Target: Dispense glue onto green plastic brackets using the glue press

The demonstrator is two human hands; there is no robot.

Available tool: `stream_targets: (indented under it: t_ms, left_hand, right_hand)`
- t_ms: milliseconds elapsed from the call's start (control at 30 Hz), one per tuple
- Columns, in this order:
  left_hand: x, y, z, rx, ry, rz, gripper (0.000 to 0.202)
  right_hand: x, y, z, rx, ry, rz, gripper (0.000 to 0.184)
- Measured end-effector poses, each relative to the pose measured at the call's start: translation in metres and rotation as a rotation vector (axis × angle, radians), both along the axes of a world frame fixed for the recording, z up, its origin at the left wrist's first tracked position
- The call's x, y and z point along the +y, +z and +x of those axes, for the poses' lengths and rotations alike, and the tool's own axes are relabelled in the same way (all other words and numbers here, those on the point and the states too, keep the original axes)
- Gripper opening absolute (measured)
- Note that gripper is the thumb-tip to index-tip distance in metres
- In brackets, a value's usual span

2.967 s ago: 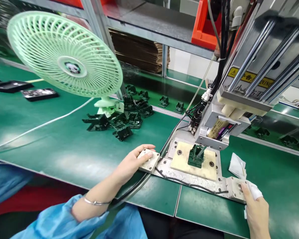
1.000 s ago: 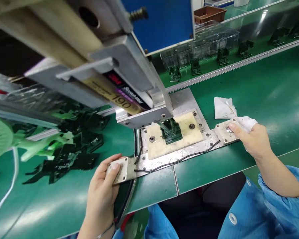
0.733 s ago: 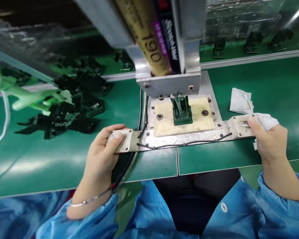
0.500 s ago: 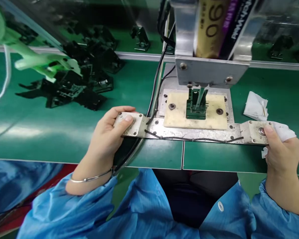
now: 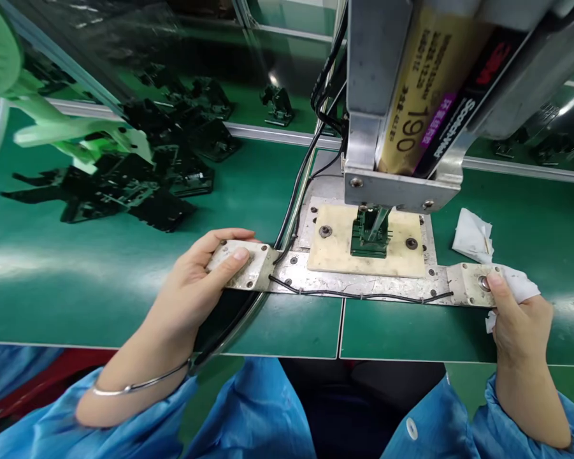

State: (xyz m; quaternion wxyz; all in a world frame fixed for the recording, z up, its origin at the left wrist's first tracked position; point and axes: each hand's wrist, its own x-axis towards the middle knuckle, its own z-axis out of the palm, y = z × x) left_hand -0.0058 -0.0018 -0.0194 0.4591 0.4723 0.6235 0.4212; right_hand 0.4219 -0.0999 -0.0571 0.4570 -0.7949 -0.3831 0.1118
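Observation:
My left hand (image 5: 191,290) wraps round the left button box (image 5: 236,264), its thumb on top. My right hand (image 5: 520,319) grips the right button box (image 5: 471,284), the thumb at its round metal button. A crumpled white tissue (image 5: 520,285) is tucked in my right hand. Between the boxes runs a metal bar (image 5: 325,284) with a thin black cable. Behind it, a dark green plastic part (image 5: 369,239) stands in a cream fixture plate (image 5: 320,258). A translucent nozzle (image 5: 378,223) reaches down to that part from the metal glue dispenser (image 5: 401,191).
Several black plastic parts (image 5: 138,191) lie heaped at the left, beside a light green fan (image 5: 43,108). A folded white tissue (image 5: 473,234) lies right of the fixture. Black cables (image 5: 306,153) run past its left side. A glue cartridge (image 5: 411,108) sits in the dispenser.
The camera view has shifted, so the bench sits lower in the picture and more of the dispenser shows. Both hands stay on the button boxes.

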Motion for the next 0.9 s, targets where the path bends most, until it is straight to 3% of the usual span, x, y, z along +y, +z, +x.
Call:
stream_targets:
  t_ms: [133, 700, 800, 900]
  left_hand:
    - [0.001, 0.001, 0.0, 0.069, -0.005, 0.004, 0.064]
    - [0.004, 0.003, 0.0, 0.172, -0.025, -0.018, 0.066]
    - [0.0, 0.011, 0.002, 0.414, 0.02, 0.164, 0.059]
    - [-0.002, 0.034, 0.015, 0.581, -0.051, 0.439, 0.051]
  right_hand:
    - [0.0, 0.001, 0.0, 0.085, -0.067, -0.037, 0.064]
    - [0.003, 0.001, 0.0, 0.148, -0.101, -0.081, 0.068]
    - [0.004, 0.005, -0.003, 0.198, -0.151, -0.118, 0.072]
    - [0.004, 0.007, -0.004, 0.216, -0.163, -0.131, 0.074]
